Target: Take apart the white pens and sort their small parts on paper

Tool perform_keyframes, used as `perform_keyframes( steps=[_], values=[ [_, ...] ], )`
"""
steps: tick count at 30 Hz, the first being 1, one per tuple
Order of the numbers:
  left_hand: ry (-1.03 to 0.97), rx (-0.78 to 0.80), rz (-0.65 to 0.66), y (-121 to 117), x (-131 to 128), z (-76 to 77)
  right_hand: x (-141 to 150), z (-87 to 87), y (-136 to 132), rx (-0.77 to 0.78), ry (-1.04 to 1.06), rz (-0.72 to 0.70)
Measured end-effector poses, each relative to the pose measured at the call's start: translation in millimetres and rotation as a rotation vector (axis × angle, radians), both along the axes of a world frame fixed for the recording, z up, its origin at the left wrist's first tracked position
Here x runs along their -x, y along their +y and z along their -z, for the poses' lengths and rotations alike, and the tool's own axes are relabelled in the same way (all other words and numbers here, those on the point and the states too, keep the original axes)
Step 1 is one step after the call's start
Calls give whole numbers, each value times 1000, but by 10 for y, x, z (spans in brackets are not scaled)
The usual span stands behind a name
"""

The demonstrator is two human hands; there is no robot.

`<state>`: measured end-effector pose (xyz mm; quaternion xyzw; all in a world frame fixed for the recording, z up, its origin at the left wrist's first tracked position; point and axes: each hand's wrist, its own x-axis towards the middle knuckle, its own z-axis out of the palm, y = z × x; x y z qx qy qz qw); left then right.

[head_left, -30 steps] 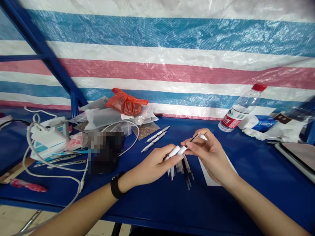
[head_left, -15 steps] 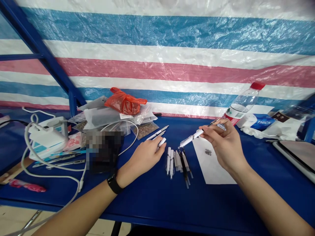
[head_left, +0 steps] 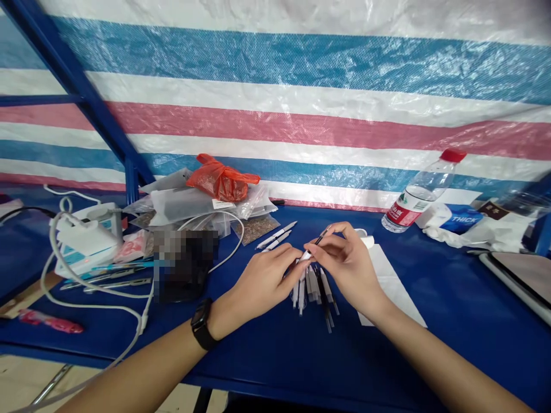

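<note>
1. apparently for steadiness, the left hand (head_left: 267,278) has its grip pinching a white pen barrel (head_left: 305,256), mid-scene above the worktop (head_left: 267,355).
2. the right hand (head_left: 350,272) has its grip pinching a dark refill (head_left: 321,235), angled towards one o'clock, seemingly aligned with the barrel.
3. loose pen parts (head_left: 313,285) lie at five o'clock, presumably within easy reach; two white pens (head_left: 276,235) rest at ten o'clock.

A glossy plastic sheet (head_left: 301,100) striped white, blue and red spans the upper frame, catching pale glare; a blue metal brace (head_left: 95,119) slants through the upper left, a blue counter (head_left: 267,355) crosses the lower half, and light floor (head_left: 19,378) shows at lower left
</note>
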<state>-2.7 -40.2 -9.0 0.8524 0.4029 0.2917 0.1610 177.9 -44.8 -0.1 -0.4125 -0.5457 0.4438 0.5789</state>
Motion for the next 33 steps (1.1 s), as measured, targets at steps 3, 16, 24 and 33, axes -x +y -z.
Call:
perform_keyframes(
  steps=[3, 16, 24, 33],
  values=[
    [-85, 13, -23, 46, 0, 45, -45, -45, -8, -19, -77, -25],
    [-181, -3, -107, 37, 8, 35, -49, 102, -157, 88, -1167, 36],
    [-220, -128, -45, 29, 11, 76, -385, -190, -46, 200, -757, -100],
    [-215, -201, -14, 13, -4, 112, -1324, -345, 105, 203, -977, 41]
  ],
)
